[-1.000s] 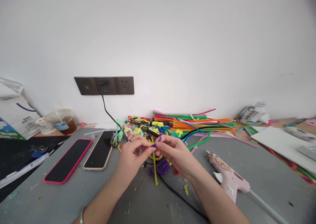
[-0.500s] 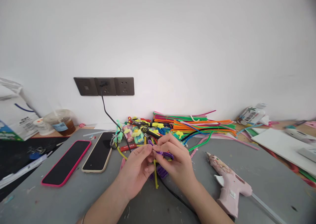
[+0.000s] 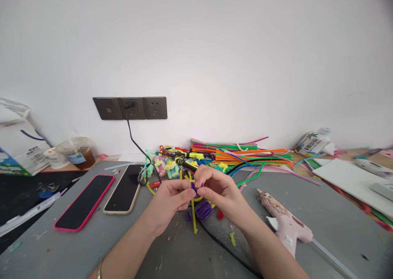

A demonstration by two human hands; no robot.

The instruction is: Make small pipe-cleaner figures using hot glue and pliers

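Between my fingertips is a short purple pipe cleaner (image 3: 194,188), bent into a small shape partly hidden by the fingers. My left hand (image 3: 172,199) pinches it from the left with thumb and forefinger. From the right, my right hand (image 3: 219,191) pinches its other side. Just below the hands a coiled purple pipe-cleaner piece (image 3: 204,210) lies on the grey mat, beside a yellow pipe cleaner (image 3: 194,221). A red scrap (image 3: 220,214) shows under my right hand.
Pipe-cleaner bundles (image 3: 254,156) lie along the wall. A pink glue gun (image 3: 285,225) rests at right, two phones (image 3: 86,203) at left. A black cable (image 3: 224,246) crosses the mat. A drink cup (image 3: 80,154) stands far left; white boards (image 3: 353,184) lie at right.
The purple loop that showed at my right hand is now a smaller bent shape between both hands' fingertips. My hands have shifted slightly, uncovering the coiled purple piece and the red scrap.
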